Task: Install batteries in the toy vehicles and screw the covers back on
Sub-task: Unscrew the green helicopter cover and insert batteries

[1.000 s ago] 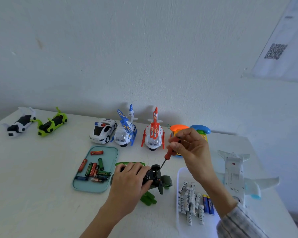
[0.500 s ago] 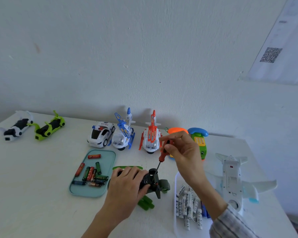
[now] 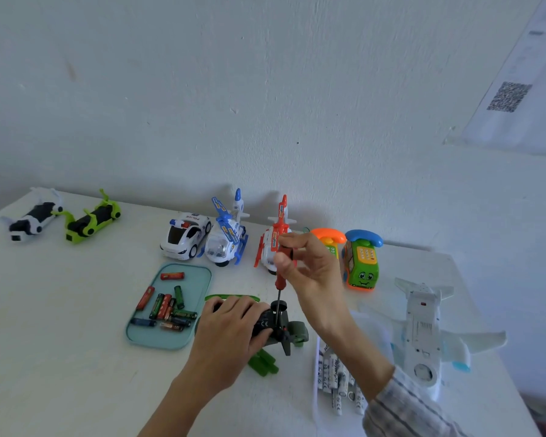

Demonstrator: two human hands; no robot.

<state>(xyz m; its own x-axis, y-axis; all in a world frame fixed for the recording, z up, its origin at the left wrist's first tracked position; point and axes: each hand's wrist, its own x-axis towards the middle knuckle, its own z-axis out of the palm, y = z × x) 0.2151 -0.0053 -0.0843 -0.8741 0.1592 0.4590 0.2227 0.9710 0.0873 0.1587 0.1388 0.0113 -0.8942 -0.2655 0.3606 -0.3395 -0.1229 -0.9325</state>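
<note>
1. The screwdriver (image 3: 279,280), slanted a second ago, now stands upright in the right hand's (image 3: 309,269) pinch, tip on the dark green toy vehicle (image 3: 278,329).
2. The left hand (image 3: 234,326) grips that vehicle on the tabletop (image 3: 60,310); cover-screwing appears underway.

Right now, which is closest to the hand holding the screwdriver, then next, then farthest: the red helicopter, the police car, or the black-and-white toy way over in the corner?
From the right hand, in the head view:
1. Red helicopter: just behind the fingers, partly hidden by them.
2. Police car: farther left, in the back row.
3. Black-and-white toy: far left corner of the table.
</note>
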